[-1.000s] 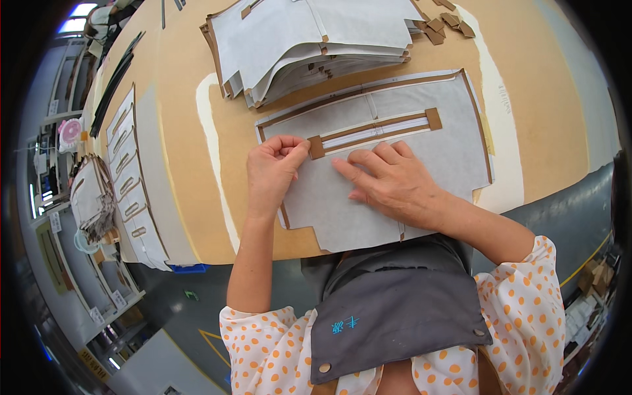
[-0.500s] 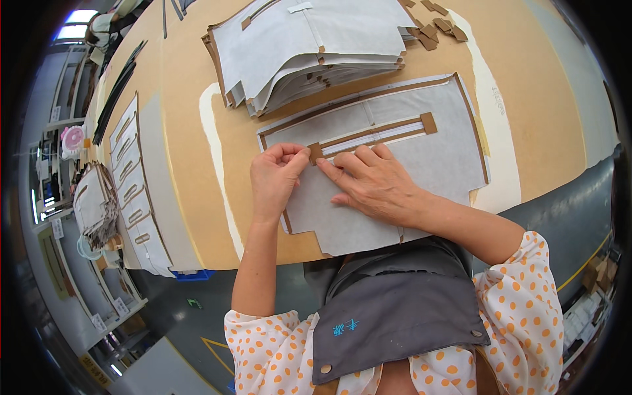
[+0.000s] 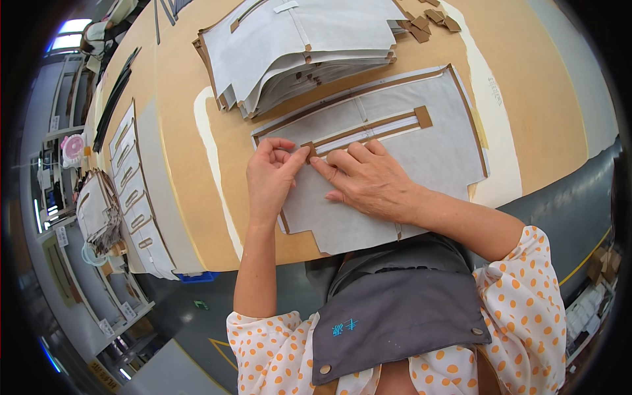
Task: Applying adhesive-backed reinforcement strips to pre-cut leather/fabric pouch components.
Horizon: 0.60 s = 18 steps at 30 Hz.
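On the tan table [image 3: 181, 145], one square brown patch [image 3: 422, 116] looks done; left grip [image 3: 272, 174] pinches its unfinished twin [image 3: 311, 153], right grip [image 3: 370, 181] spread.

Stack [image 3: 303, 39] behind panel [image 3: 434, 151]; scraps [image 3: 419, 33] right (beside stack).

Your left hand [image 3: 271, 176] hides one side of the brown patch [image 3: 311, 153], so no clue if you're pinching it. Your right hand [image 3: 365, 176] blocks some of the grey panel [image 3: 385, 220]. Stack [image 3: 342, 26] toward the far edge of your bench [image 3: 556, 125] gets cropped, and the print [image 3: 495, 92] on that white strip [image 3: 496, 128] is too tiny.
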### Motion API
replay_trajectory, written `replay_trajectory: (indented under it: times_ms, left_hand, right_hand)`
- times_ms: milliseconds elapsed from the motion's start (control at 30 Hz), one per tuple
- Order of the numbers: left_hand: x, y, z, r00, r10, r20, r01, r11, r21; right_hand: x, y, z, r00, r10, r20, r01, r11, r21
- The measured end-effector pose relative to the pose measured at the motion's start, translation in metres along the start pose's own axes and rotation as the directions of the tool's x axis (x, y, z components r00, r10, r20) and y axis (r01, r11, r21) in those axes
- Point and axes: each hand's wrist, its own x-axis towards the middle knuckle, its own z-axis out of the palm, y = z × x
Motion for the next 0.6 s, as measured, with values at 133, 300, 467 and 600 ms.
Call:
replay_trajectory:
  times_ms: [133,300,467,600]
  left_hand:
    - [-0.001,0.006,0.000,1.000,0.005,-0.003,-0.004,0.995,0.098]
    - [0.001,0.005,0.000,0.999,-0.011,0.039,0.008,0.996,0.089]
    - [-0.007,-0.002,-0.005,0.999,-0.003,0.034,0.000,0.996,0.091]
    - [-0.016,-0.008,-0.004,0.985,0.132,-0.113,-0.126,0.990,0.064]
  right_hand:
    - [0.000,0.000,0.000,1.000,-0.003,-0.006,0.004,1.000,0.017]
    - [-0.003,-0.001,-0.004,1.000,-0.013,0.006,0.013,0.999,-0.033]
    - [-0.006,-0.004,0.002,0.995,-0.079,-0.054,0.076,0.996,-0.051]
    - [-0.021,0.016,-0.030,0.989,-0.038,-0.144,0.042,0.999,0.022]
